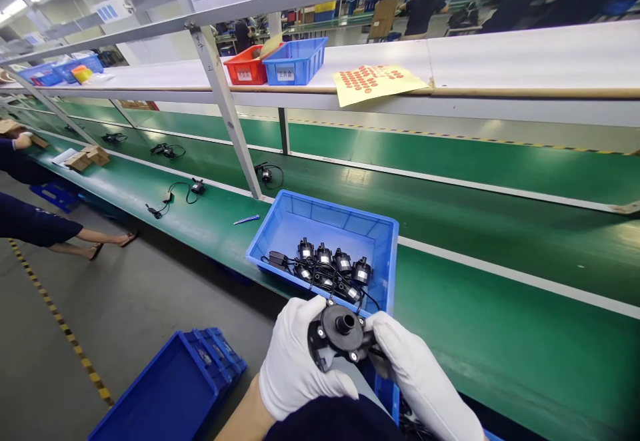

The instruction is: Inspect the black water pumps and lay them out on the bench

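Note:
A round black pump (pixel 341 329) with a short spout on top and screws around its rim is held between my two white-gloved hands. My left hand (pixel 290 356) grips its left side, thumb at the upper edge and fingers curled below. At its right side, my right hand (pixel 407 356) closes around the part with the side outlet; the fingertips there are partly hidden. Just beyond my hands stands a blue plastic bin (pixel 389 254), in which several black pumps (pixel 343 261) with cables lie together near the front.
A blue pen-like tool (pixel 247 220) lies left of the bin on the green bench (pixel 480 321). Farther left are a cabled pump (pixel 198 186) and cartons (pixel 89 156). Stacked blue crates (pixel 165 388) stand on the floor. A metal post (pixel 225 108) rises behind the bin. Other people are at far left.

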### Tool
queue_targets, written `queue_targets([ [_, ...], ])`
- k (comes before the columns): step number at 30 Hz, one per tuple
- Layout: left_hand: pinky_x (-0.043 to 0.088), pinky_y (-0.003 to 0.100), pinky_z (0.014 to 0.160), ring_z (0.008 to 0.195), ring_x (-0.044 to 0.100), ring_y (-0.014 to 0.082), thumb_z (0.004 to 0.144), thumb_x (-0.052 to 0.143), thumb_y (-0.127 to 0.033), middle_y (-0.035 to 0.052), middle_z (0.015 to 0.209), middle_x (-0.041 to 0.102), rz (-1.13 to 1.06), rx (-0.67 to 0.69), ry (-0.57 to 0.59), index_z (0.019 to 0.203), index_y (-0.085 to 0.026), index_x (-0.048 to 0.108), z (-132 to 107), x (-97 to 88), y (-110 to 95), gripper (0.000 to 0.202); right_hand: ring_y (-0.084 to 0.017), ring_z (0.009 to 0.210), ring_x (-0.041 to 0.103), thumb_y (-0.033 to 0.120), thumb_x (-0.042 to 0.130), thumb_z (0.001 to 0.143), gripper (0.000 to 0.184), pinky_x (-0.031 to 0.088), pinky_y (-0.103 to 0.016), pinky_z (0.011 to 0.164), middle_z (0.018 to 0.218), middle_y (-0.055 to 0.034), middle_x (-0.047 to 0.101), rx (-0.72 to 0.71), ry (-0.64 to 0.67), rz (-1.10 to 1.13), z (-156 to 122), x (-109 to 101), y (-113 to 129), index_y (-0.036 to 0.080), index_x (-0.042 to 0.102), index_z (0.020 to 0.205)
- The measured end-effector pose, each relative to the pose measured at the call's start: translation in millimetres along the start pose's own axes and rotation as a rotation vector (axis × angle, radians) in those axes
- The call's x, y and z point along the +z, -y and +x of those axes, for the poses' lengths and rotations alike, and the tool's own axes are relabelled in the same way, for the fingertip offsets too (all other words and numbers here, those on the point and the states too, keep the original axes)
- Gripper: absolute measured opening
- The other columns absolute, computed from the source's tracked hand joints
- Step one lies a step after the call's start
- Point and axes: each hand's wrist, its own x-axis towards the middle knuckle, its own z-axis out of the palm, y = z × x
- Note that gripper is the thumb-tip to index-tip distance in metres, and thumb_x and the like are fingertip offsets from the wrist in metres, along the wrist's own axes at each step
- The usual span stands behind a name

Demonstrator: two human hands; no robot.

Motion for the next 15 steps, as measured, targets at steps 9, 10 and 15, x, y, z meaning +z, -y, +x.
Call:
queue_targets([
  [9, 0.038, 0.048, 0.108, 0.122, 0.053, 0.0348, 0.077, 0.046, -0.088, 0.0158, 0.137, 0.054, -0.126, -0.063, 0.015, 0.150, -0.023, 0.042, -6, -17.0, 2, 0.099, -0.012, 0.052, 0.039, 0.065, 0.031, 0.102, 0.052, 0.040, -0.027, 0.055, 0.073, 0.0002, 0.064, 0.019, 0.123, 0.209, 4, 6, 8, 0.022, 0.052, 0.080],
  [10, 0.038, 0.046, 0.108, 0.122, 0.054, 0.0325, 0.086, 0.037, -0.084, 0.0149, 0.136, 0.054, -0.160, -0.072, 0.003, 0.151, -0.023, 0.041, -7, -19.8, 3, 0.089, -0.011, 0.052, 0.039, 0.065, 0.031, 0.102, 0.053, 0.040, -0.027, 0.055, 0.072, 0.0004, 0.064, 0.024, 0.126, 0.203, 4, 6, 8, 0.022, 0.053, 0.080],
  [15, 0.040, 0.043, 0.106, 0.119, 0.056, 0.0292, 0.096, 0.029, -0.074, 0.0127, 0.128, 0.059, -0.224, -0.085, -0.007, 0.148, -0.023, 0.043, -14, -28.8, 9, 0.074, -0.016, 0.061, 0.053, 0.071, 0.036, 0.097, 0.058, 0.046, -0.029, 0.061, 0.070, -0.0009, 0.062, -0.188, -0.008, -0.128, -1, 7, 9, 0.022, 0.056, 0.075],
])
